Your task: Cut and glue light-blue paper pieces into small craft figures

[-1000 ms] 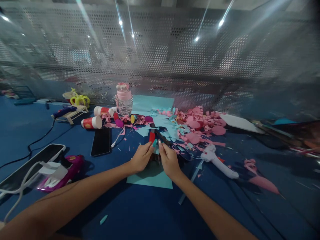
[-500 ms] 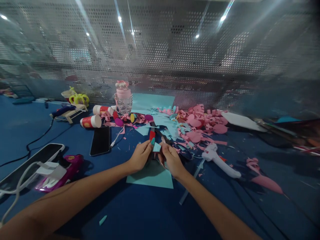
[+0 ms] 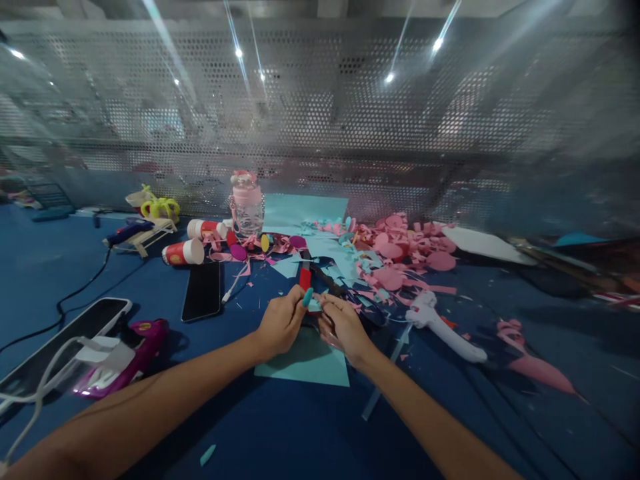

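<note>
My left hand (image 3: 279, 325) and my right hand (image 3: 344, 327) meet at the middle of the blue table, fingertips pinched together on a small light-blue paper piece (image 3: 311, 302). Both hands hover over a light-blue paper sheet (image 3: 306, 361) lying flat. Just beyond my fingers lie red-handled scissors (image 3: 305, 275) with dark blades. A white glue gun (image 3: 443, 325) lies to the right of my right hand.
A heap of pink and blue paper scraps (image 3: 395, 257) fills the far middle. A pink-capped bottle (image 3: 247, 203), two red glue sticks (image 3: 184, 253), a black phone (image 3: 203, 291), a second phone (image 3: 65, 333) and a magenta tool (image 3: 125, 357) lie to the left. A perforated metal wall (image 3: 320, 127) closes the back.
My hands stayed together over the sheet, with small shifts of the fingers on the paper piece. The view tilted slightly.
</note>
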Demonstrator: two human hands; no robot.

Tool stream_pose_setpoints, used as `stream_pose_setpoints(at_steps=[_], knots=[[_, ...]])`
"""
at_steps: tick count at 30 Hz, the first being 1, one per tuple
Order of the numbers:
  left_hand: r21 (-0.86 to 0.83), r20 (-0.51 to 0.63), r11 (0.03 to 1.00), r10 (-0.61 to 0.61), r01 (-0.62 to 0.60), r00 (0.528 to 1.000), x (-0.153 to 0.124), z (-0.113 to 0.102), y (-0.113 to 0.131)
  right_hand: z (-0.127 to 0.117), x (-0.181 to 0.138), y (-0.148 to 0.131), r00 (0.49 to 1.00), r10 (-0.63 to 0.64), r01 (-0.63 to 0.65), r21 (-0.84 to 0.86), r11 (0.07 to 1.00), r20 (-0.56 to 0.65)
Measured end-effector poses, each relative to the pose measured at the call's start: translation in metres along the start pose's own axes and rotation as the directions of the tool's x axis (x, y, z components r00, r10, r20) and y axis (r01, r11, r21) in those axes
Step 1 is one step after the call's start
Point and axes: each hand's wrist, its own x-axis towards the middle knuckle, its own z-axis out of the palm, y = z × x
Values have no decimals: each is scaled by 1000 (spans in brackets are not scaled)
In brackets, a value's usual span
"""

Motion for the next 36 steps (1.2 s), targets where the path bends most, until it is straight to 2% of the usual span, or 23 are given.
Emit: stream_pose_setpoints(at_steps=[3, 10, 16, 24, 36], knots=[[39, -10, 999, -7, 7, 1000, -1, 1, -1, 1, -1, -2, 998, -52, 51, -48, 998, -32], [-41, -86, 998, -44, 41, 995, -2, 1, 4, 7, -4, 5, 985, -148, 135, -140, 981, -87], [-41, -80, 998, -58, 55, 995, -2, 2, 7, 11, -4, 14, 938, -296, 248, -245, 937, -183], [-19, -85, 999, -36, 34, 996, -3, 3, 8, 16, -6, 17, 946, -233, 195, -179, 964, -224], [10, -104, 1000, 1, 0, 995, -5, 3, 9, 21, -6, 19, 931, -258, 239, -103, 966, -258]])
